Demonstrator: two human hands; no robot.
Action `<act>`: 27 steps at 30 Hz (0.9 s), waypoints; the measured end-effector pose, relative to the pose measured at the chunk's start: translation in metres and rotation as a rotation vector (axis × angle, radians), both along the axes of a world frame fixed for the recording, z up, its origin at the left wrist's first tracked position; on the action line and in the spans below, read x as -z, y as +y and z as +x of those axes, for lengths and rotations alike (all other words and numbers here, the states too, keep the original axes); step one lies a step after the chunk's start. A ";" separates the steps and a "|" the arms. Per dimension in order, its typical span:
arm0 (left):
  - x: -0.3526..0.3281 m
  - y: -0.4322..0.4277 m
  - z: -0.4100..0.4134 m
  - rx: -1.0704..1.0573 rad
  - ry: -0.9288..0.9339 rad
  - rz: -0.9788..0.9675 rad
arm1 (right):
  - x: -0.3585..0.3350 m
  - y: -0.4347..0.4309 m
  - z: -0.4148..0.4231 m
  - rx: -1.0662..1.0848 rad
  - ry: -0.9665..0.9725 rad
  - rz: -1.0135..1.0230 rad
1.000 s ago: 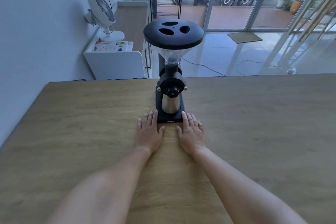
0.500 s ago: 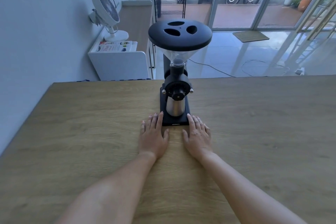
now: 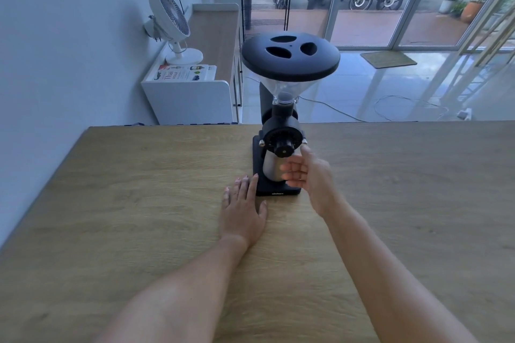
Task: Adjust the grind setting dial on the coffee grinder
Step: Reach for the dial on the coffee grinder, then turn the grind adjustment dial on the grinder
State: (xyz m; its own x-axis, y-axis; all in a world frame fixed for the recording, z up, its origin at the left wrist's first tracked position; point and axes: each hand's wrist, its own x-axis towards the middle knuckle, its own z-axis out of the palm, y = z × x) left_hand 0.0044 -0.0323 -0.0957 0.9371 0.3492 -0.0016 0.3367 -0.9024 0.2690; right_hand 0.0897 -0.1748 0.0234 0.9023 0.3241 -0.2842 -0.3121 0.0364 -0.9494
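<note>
A tall black coffee grinder (image 3: 281,120) with a wide round black lid (image 3: 290,56) over a clear funnel hopper stands at the far middle of the pale wooden table (image 3: 139,217), at about twelve o'clock from the person. Its round black grind setting dial (image 3: 283,140), with a small knob at the centre, faces the camera partway down the body, above a shiny metal grounds cup (image 3: 271,167) that sits on the flat black base. The left hand (image 3: 242,211) lies palm-down on the wood with the fingers spread flat, its fingertips just beside the base at about nine o'clock of it, holding nothing. The right hand (image 3: 308,174) is raised off the table at about four o'clock of the dial, fingers loosely wide and slightly blurred, thumb tip near the small silver screw at the dial's right edge; it grips nothing, and whether the thumb touches the grinder cannot be told. The step in hand looks like the reach toward the dial, with no turning begun. The next move would call for closing thumb and fingers round the dial's rim or centre knob and twisting, while the left hand might steady the base so the top-heavy grinder does not slide or tip.
</note>
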 end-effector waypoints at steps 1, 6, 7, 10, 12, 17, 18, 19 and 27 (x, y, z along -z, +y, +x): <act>0.000 0.000 0.000 0.000 -0.001 0.001 | -0.002 0.001 0.002 -0.042 0.031 0.034; -0.002 -0.001 -0.001 0.000 -0.009 -0.016 | -0.010 0.006 0.002 -0.164 0.128 0.149; -0.002 -0.001 -0.001 0.000 -0.008 -0.017 | -0.010 0.007 0.002 -0.162 0.138 0.155; -0.003 -0.001 -0.001 0.002 -0.005 -0.014 | -0.013 0.009 0.001 -0.150 0.180 0.186; -0.003 -0.001 -0.001 0.004 -0.010 -0.019 | -0.014 0.010 0.001 -0.141 0.201 0.206; -0.004 -0.001 -0.001 0.001 -0.007 -0.011 | -0.012 0.013 0.002 -0.108 0.255 0.252; -0.004 -0.001 0.000 0.002 -0.006 -0.007 | -0.012 0.014 0.001 -0.106 0.270 0.271; -0.004 -0.001 0.000 0.003 -0.004 -0.004 | -0.011 0.014 0.001 -0.103 0.285 0.291; -0.003 -0.001 0.000 0.004 -0.005 -0.011 | -0.009 0.020 0.000 -0.067 0.374 0.378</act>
State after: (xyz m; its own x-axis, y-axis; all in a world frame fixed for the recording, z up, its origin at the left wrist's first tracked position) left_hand 0.0042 -0.0331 -0.0924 0.9385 0.3452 -0.0008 0.3315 -0.9006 0.2809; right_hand 0.0898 -0.1545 0.0323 0.7360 0.5193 -0.4343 -0.6395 0.3229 -0.6977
